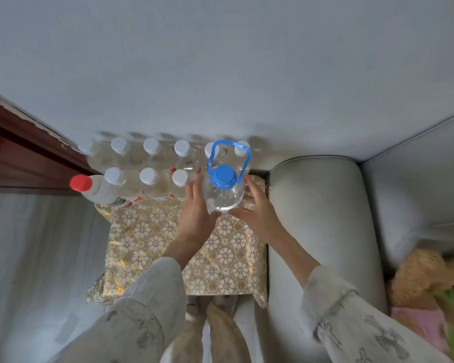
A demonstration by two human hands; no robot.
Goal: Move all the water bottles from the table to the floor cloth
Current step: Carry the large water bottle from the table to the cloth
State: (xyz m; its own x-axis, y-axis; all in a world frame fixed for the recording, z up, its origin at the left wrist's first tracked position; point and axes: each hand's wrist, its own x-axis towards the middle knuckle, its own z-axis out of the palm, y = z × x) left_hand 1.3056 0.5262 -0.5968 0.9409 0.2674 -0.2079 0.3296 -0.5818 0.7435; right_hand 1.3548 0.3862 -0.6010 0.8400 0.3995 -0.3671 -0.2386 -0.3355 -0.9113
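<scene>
Both hands on one bottle. The large clear plastic water bottle with a blue cap and blue loop handle (222, 191) sits between the palms: left hand (197, 218) pressed to its left side, fingers reaching up along the wall toward the shoulder; right hand (257, 213) on its right side, fingers curled round the body, thumb low near the front. Grasping it from two sides, not by the handle. Whether its base touches the surface or hangs just above it, cannot tell from here.

Bottle stands upright, long axis vertical, cap pointing straight up at the person's head. Blue handle is raised and leans away toward the wall.

It is at the right rear part of the small table covered in a gold floral-patterned cloth (152, 244), just beside two rows of smaller clear bottles with white caps (148, 176) packed against the pale wall. At the left end of the near row, a white bottle with a red cap (95, 188), tilted outward.

Grey upholstered sofa arm (323, 218) runs along the table's right edge. Pale printed sleeves (152, 292) cover both forearms.
</scene>
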